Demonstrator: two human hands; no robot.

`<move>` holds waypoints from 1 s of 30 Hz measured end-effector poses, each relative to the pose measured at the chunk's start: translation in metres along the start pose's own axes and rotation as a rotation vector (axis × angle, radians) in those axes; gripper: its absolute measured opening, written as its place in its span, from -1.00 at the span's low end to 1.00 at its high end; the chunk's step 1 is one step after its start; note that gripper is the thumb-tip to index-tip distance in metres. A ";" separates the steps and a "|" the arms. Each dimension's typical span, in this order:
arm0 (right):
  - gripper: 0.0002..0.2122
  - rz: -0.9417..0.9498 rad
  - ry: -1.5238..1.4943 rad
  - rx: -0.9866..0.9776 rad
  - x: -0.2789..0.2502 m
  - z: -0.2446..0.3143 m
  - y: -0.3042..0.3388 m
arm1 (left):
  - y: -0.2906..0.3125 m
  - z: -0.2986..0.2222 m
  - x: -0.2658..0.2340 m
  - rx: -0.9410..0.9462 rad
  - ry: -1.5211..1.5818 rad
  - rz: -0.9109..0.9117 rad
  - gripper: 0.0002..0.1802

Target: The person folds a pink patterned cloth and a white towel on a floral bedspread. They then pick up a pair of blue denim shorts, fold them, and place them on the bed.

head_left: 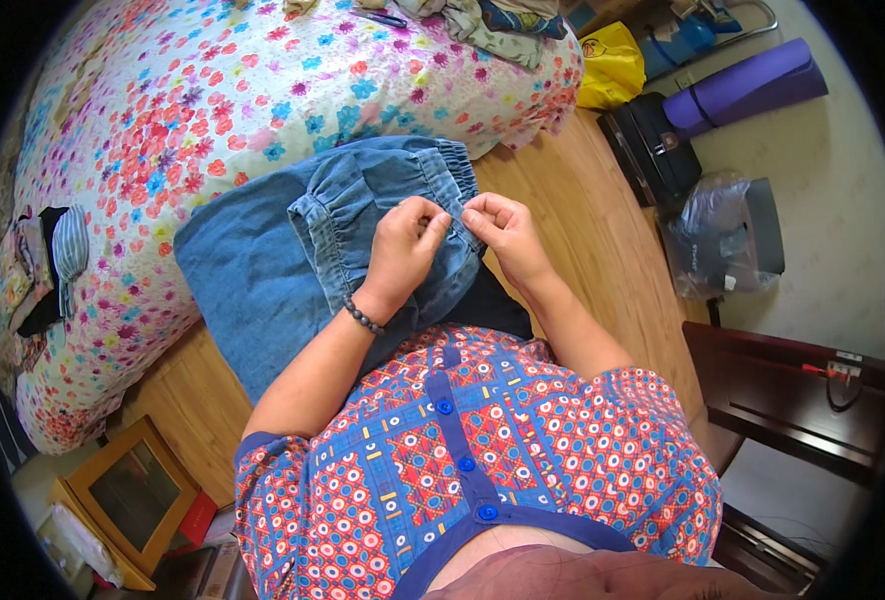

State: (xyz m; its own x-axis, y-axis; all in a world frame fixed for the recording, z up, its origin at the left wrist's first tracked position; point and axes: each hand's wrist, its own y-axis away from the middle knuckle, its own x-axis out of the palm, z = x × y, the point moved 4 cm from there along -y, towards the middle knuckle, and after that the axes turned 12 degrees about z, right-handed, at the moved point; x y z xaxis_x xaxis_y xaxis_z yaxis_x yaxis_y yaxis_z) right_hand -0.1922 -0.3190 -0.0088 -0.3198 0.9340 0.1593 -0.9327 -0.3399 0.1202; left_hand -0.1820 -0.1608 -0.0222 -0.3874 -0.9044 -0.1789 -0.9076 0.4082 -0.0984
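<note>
Blue denim clothing (252, 255) lies across my lap, with a gathered elastic band (454, 168) at its far right end and a ruffled, seamed part near its middle. Over its right side my left hand (402, 250) is closed, thumb pressed to the bent forefinger, and dark round beads (363, 316) circle that wrist. Just to the right, my right hand (507, 235) pinches thumb and fingers together at the denim's edge. The two sets of fingertips are close to each other. What lies between them is too small to make out.
Ahead and left is a bed with a floral sheet (262, 95), clothes (67, 255) piled on it. A wooden floor (582, 260) runs to the right, where a yellow bag (610, 65), black case (662, 150), rolled purple mat (747, 85) and lined bin (727, 235) stand by the wall.
</note>
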 end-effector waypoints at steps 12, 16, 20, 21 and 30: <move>-0.97 -0.017 -0.049 -0.014 -0.005 -0.006 -0.001 | 0.000 0.006 -0.008 -0.112 0.836 0.130 -0.92; -0.97 -0.030 -0.057 -0.011 -0.005 -0.006 0.000 | 0.001 0.008 -0.014 -0.128 0.790 0.140 -0.82; -0.97 -0.033 -0.032 0.002 -0.004 -0.002 0.001 | 0.004 -0.020 -0.011 0.116 -0.152 0.062 -0.87; -0.97 -0.033 -0.023 0.010 -0.003 -0.001 0.001 | 0.004 -0.020 -0.008 0.219 -0.247 0.018 -0.89; -0.93 -0.110 0.616 -0.264 -0.029 0.033 -0.083 | -0.003 -0.013 0.003 0.118 -0.018 0.089 -0.93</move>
State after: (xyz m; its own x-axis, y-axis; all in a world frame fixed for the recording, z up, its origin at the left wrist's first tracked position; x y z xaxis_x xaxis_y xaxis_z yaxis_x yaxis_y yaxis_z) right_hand -0.0998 -0.3216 0.0091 -0.1839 0.8803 -0.4373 -0.9497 -0.2738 -0.1519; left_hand -0.1826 -0.1667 -0.0099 -0.4613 -0.8621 -0.2099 -0.8441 0.4993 -0.1954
